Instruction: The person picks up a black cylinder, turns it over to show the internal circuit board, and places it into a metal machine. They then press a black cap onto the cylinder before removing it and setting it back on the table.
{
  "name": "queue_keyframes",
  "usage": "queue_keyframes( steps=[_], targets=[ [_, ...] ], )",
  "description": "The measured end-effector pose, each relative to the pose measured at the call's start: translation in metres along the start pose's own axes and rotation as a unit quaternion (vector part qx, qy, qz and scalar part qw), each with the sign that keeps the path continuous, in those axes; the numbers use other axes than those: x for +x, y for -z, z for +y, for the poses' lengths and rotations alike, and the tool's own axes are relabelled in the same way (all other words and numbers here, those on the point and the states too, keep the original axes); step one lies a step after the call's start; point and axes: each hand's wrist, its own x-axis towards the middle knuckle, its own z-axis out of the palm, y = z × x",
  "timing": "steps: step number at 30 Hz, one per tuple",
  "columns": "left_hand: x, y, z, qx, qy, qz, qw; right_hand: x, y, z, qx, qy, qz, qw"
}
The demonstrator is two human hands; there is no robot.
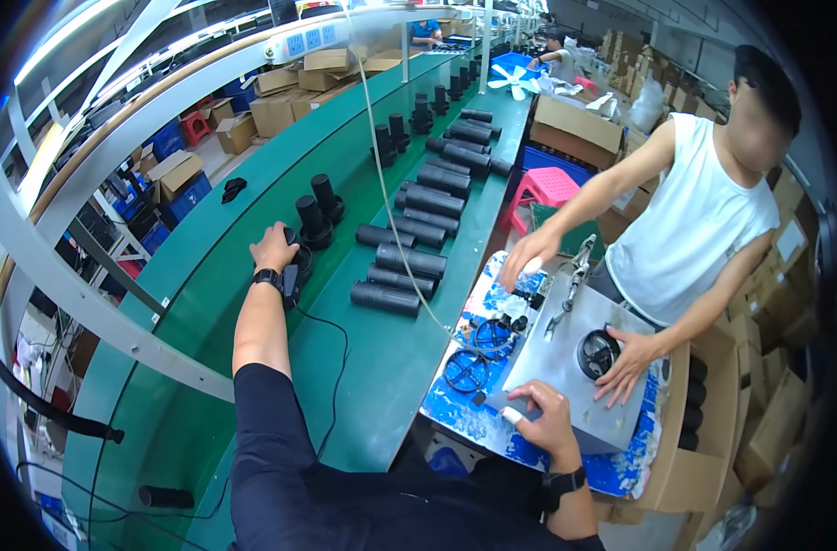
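My left hand [273,246] reaches far out over the green conveyor belt. Its fingers are curled at a black cylindrical part with a round base [299,257], which they partly hide. Just beyond stand two similar upright black parts [322,195]. My right hand [545,415] holds nothing, its fingers apart, at the near edge of a grey metal plate [579,354]; one finger wears a white cover. A co-worker's hand [628,360] rests by a black spoked ring [599,353] on that plate. The co-worker's other hand [529,257] hovers near a metal toggle clamp [573,280].
Rows of black tubes [411,261] lie on the green ledge. Black wheel-shaped parts [466,369] sit on the worn blue worktable [464,418]. A thin hose [382,174] hangs across the ledge, and a black cable [345,344] trails along it. A pink stool [545,188] stands beyond.
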Motion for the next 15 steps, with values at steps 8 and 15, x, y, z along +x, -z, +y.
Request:
queue_keyframes(
  steps=[8,15],
  targets=[
    [-0.035,0.010,0.004,0.048,0.079,0.058,0.994,0.002,-0.001,0.000,-0.011,-0.013,0.006,1.000],
    [-0.120,0.053,-0.015,-0.116,-0.165,0.094,0.975,0.000,0.000,0.004,-0.024,0.014,-0.001,1.000]
  ],
)
